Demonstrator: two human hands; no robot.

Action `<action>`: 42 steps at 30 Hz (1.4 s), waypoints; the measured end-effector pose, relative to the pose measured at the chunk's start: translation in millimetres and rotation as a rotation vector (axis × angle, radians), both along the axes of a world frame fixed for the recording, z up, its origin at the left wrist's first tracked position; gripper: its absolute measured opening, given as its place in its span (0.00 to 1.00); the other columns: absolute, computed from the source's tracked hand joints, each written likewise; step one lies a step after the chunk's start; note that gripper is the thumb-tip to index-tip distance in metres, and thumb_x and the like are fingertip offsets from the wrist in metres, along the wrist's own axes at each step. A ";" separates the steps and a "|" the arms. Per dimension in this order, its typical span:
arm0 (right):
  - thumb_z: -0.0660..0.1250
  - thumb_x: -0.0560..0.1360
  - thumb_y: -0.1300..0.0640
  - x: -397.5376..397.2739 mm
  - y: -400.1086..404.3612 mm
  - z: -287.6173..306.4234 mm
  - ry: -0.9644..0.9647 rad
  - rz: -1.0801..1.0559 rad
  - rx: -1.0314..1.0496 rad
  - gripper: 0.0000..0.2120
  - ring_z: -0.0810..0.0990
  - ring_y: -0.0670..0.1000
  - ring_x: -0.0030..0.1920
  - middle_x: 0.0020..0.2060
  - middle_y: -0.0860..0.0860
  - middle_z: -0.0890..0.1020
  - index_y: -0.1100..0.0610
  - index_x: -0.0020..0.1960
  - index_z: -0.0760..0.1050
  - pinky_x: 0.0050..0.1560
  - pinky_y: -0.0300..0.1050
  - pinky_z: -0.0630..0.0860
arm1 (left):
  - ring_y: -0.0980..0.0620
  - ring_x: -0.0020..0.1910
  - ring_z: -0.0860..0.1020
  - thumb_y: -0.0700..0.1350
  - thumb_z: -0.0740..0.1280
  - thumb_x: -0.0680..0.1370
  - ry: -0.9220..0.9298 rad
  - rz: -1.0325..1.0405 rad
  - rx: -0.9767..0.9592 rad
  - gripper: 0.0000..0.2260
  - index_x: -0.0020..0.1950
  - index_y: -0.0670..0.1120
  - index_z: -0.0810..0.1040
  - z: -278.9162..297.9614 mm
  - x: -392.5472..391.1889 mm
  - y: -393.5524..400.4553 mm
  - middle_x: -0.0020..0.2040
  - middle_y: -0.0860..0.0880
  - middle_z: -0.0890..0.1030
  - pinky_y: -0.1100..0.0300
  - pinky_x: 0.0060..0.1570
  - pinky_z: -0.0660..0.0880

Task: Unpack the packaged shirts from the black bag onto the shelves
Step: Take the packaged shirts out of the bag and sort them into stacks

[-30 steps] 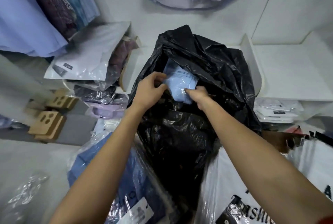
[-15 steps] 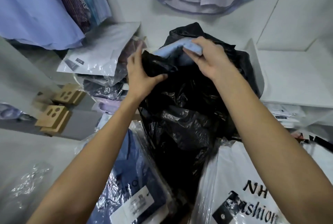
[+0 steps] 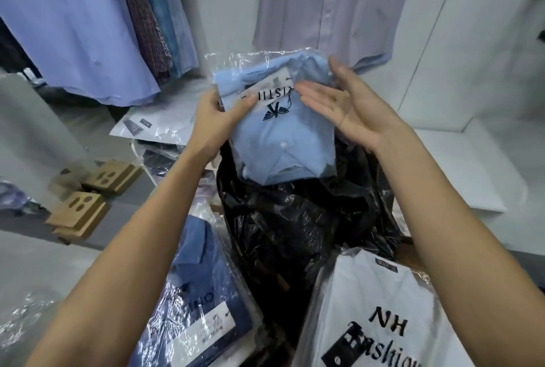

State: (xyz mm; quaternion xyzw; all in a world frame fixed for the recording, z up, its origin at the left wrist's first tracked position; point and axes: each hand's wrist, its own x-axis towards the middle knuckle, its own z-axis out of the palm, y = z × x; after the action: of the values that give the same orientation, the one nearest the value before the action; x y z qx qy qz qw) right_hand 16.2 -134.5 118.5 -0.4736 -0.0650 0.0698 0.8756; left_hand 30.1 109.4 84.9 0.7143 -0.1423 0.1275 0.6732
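The blue shirt [image 3: 283, 127] in its clear pack is up above the black bag [image 3: 295, 228], its long side running near to far. The left hand [image 3: 218, 119] pinches its left edge, thumb on top. The right hand [image 3: 348, 107] is flat beside its right edge, fingers straight and apart. The white shelf [image 3: 460, 172] lies to the right, nearer the right hand.

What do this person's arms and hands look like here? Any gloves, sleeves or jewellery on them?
Both forearms are bare as far up as the picture shows: no sleeves come into view. The left hand and the right hand wear no gloves, and no rings, watch or bracelet show on either. The fingernails that can be seen look short and unpainted.
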 end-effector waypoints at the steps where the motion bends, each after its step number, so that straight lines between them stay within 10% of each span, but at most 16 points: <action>1: 0.72 0.74 0.58 -8.5 -1.0 4.6 -0.092 0.043 -0.077 0.18 0.83 0.57 0.62 0.62 0.63 0.82 0.63 0.61 0.75 0.62 0.47 0.80 | 0.46 0.53 0.86 0.41 0.74 0.79 -0.020 0.022 -0.050 0.11 0.61 0.42 0.81 9.6 -6.2 2.0 0.53 0.46 0.87 0.53 0.51 0.83; 6: 0.81 0.69 0.52 -15.0 18.6 20.7 -0.345 -0.205 -0.736 0.20 0.75 0.44 0.30 0.33 0.42 0.80 0.53 0.58 0.81 0.30 0.36 0.72 | 0.39 0.61 0.82 0.42 0.75 0.77 -0.113 0.121 -0.238 0.16 0.62 0.39 0.78 63.4 -33.7 30.3 0.58 0.39 0.85 0.39 0.66 0.76; 13: 0.76 0.73 0.61 -25.7 81.4 -23.4 -0.338 0.262 -0.632 0.15 0.86 0.49 0.57 0.54 0.49 0.87 0.55 0.59 0.81 0.57 0.42 0.82 | 0.44 0.54 0.86 0.43 0.75 0.78 -0.049 0.227 -0.238 0.17 0.62 0.44 0.74 82.3 -63.7 75.3 0.56 0.43 0.85 0.45 0.55 0.83; 19: 0.75 0.77 0.58 -21.6 106.6 -24.1 -0.528 0.313 -0.994 0.03 0.83 0.39 0.44 0.42 0.43 0.86 0.57 0.49 0.81 0.48 0.41 0.80 | 0.53 0.75 0.67 0.59 0.81 0.68 -0.323 0.727 0.398 0.47 0.79 0.49 0.61 68.9 -80.0 126.4 0.75 0.52 0.66 0.51 0.76 0.65; 22: 0.74 0.77 0.52 -16.4 122.1 -7.4 -0.780 0.255 -1.310 0.10 0.74 0.40 0.37 0.36 0.43 0.78 0.57 0.45 0.78 0.43 0.46 0.72 | 0.49 0.80 0.60 0.63 0.78 0.69 -0.569 0.428 0.869 0.47 0.81 0.48 0.62 81.9 -91.4 124.3 0.79 0.50 0.63 0.47 0.80 0.55; 27: 0.77 0.69 0.42 -28.6 150.1 30.8 -0.916 0.131 -1.637 0.12 0.75 0.50 0.46 0.38 0.42 0.75 0.45 0.46 0.77 0.42 0.48 0.68 | 0.54 0.56 0.78 0.66 0.80 0.64 0.032 0.085 1.326 0.38 0.69 0.52 0.75 72.3 -84.4 81.8 0.59 0.57 0.81 0.59 0.54 0.70; 29: 0.78 0.65 0.43 -34.6 154.1 36.8 -0.954 -0.004 -1.698 0.14 0.77 0.52 0.46 0.36 0.43 0.75 0.46 0.43 0.76 0.40 0.46 0.63 | 0.51 0.37 0.74 0.61 0.81 0.66 0.086 0.114 1.262 0.24 0.46 0.46 0.79 59.9 -74.7 80.5 0.37 0.52 0.77 0.56 0.36 0.67; 32: 0.78 0.62 0.39 -35.0 147.1 33.5 -0.942 -0.101 -1.658 0.21 0.80 0.51 0.49 0.42 0.43 0.81 0.44 0.49 0.76 0.43 0.46 0.65 | 0.52 0.30 0.61 0.56 0.82 0.67 0.070 0.051 1.052 0.23 0.35 0.41 0.74 52.2 -71.4 87.6 0.29 0.51 0.65 0.54 0.32 0.57; 37: 0.81 0.58 0.33 -24.1 114.1 33.2 -0.895 -0.249 -1.466 0.38 0.82 0.49 0.51 0.50 0.43 0.84 0.39 0.66 0.73 0.58 0.49 0.73 | 0.56 0.26 0.61 0.55 0.80 0.71 0.046 0.166 0.888 0.24 0.35 0.40 0.71 57.0 -84.8 110.8 0.29 0.51 0.65 0.55 0.32 0.57; 42: 0.85 0.52 0.34 -21.3 98.2 -9.2 -0.381 -0.060 -0.584 0.53 0.80 0.44 0.64 0.62 0.47 0.81 0.42 0.72 0.66 0.66 0.46 0.76 | 0.55 0.31 0.79 0.44 0.75 0.78 0.136 0.188 0.193 0.05 0.49 0.45 0.81 58.5 -109.8 143.1 0.37 0.50 0.82 0.63 0.32 0.75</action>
State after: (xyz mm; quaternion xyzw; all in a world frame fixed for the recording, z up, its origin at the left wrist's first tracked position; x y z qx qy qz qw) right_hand -5.1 -36.3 109.2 -0.7102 -0.1905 -0.0298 0.6770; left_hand -79.7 252.4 143.4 0.7930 -0.0404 0.1272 0.5944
